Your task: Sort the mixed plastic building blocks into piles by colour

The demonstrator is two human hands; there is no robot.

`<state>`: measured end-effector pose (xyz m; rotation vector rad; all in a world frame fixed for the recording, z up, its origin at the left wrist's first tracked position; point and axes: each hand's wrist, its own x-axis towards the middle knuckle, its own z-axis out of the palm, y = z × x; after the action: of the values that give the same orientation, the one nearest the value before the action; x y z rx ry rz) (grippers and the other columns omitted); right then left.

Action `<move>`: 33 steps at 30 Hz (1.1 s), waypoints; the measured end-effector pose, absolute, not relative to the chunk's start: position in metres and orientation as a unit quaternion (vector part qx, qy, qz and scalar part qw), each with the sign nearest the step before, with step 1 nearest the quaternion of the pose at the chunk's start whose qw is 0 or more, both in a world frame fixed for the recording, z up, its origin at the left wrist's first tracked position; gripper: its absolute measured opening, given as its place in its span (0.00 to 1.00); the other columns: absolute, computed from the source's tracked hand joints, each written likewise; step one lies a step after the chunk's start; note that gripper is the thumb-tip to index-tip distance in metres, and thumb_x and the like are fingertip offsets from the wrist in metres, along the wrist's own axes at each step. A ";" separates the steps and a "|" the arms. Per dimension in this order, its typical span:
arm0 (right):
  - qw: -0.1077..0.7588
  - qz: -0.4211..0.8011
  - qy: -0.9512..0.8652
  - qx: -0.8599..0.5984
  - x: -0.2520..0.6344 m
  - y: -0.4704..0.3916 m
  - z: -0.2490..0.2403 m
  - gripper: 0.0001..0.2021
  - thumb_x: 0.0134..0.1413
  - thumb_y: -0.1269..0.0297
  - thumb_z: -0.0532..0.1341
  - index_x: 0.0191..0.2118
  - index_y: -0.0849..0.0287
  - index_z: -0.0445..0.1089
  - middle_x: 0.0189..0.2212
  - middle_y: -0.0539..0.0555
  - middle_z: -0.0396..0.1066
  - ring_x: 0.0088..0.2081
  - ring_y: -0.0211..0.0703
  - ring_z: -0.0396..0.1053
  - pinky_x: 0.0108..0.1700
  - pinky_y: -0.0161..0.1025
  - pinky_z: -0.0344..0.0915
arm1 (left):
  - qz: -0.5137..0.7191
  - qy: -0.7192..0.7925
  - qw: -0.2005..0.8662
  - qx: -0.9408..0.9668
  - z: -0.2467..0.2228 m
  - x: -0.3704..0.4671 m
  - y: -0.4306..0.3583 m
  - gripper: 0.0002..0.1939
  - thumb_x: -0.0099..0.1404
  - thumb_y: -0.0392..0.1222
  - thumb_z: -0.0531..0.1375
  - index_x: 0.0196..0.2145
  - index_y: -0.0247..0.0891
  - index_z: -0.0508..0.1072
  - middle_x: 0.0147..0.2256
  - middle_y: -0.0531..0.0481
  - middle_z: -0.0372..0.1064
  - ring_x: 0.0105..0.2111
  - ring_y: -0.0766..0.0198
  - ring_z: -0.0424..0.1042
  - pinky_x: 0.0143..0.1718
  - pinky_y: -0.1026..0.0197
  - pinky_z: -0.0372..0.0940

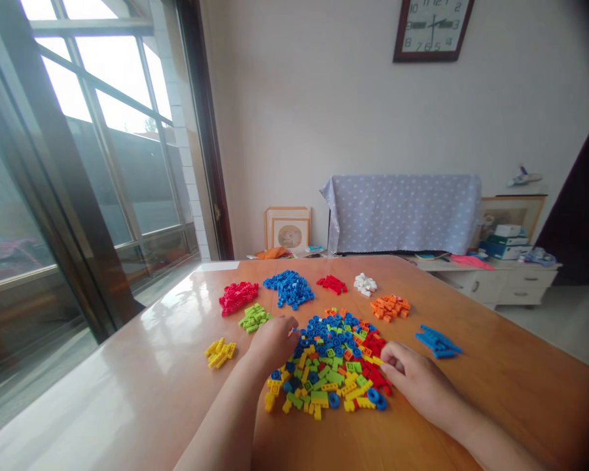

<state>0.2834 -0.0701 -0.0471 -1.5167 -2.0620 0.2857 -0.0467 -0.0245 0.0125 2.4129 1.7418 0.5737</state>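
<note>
A mixed pile of toy building bricks [331,376] in blue, green, yellow, red and orange lies in the middle of the table. My left hand [275,340] is at the pile's upper left edge with its fingers curled together, beside blue round pieces [319,333]. Its fingertips are partly hidden, so what they hold is unclear. On the right side, my right hand [406,369] is closed, thumb against fingers, on the end of a long yellow brick [373,359]. Red bricks [375,378] lie just under and beside those fingers.
Sorted heaps ring the pile on the wooden table [177,392]: yellow [220,353], green [254,318], pinkish red [238,298], blue [289,289], red [332,284], white [365,284], orange [391,307] and long blue pieces [438,341]. Behind stands a cloth-covered object [402,212].
</note>
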 end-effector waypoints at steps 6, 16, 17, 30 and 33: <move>0.324 0.089 -0.767 -0.547 0.260 -0.059 -0.017 0.02 0.58 0.65 0.56 0.35 0.52 0.65 0.30 0.48 0.71 0.33 0.40 0.69 0.36 0.34 0.63 | 0.242 0.538 0.064 0.805 0.021 -0.039 -0.031 0.13 0.68 0.45 0.54 0.44 0.43 0.76 0.43 0.45 0.75 0.41 0.56 0.74 0.40 0.61 0.64; 0.354 0.117 -0.806 -0.459 0.199 -0.038 -0.006 0.04 0.58 0.69 0.55 0.37 0.54 0.66 0.31 0.49 0.70 0.33 0.40 0.69 0.36 0.36 0.65 | 0.297 0.446 0.121 0.836 0.025 0.000 -0.053 0.10 0.63 0.39 0.58 0.42 0.42 0.74 0.39 0.50 0.75 0.39 0.61 0.72 0.39 0.64 0.64; 0.356 0.114 -0.809 -0.455 0.197 -0.038 -0.009 0.04 0.59 0.69 0.54 0.36 0.54 0.65 0.30 0.49 0.69 0.32 0.40 0.68 0.36 0.36 0.65 | 0.299 0.456 0.112 0.831 0.023 0.003 -0.052 0.09 0.63 0.38 0.58 0.40 0.42 0.74 0.37 0.50 0.75 0.38 0.61 0.72 0.38 0.64 0.64; 0.396 0.088 -0.778 -0.481 0.234 -0.023 -0.027 0.11 0.63 0.56 0.55 0.44 0.52 0.71 0.38 0.52 0.75 0.38 0.43 0.72 0.42 0.38 0.69 | 0.239 0.568 0.042 0.786 0.017 -0.034 -0.035 0.06 0.61 0.35 0.57 0.32 0.41 0.75 0.35 0.49 0.73 0.34 0.62 0.71 0.33 0.64 0.60; 0.403 0.070 -0.780 -0.473 0.240 -0.019 -0.025 0.11 0.63 0.57 0.54 0.40 0.53 0.72 0.37 0.53 0.75 0.37 0.43 0.72 0.40 0.38 0.68 | 0.272 0.596 0.028 0.755 0.012 -0.047 -0.029 0.06 0.60 0.35 0.58 0.32 0.41 0.75 0.37 0.48 0.73 0.36 0.62 0.71 0.34 0.64 0.61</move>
<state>0.2396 -0.0189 -0.0255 -1.1955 -1.9721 0.1773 -0.0472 -0.0290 0.0123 2.3315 1.8396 0.8402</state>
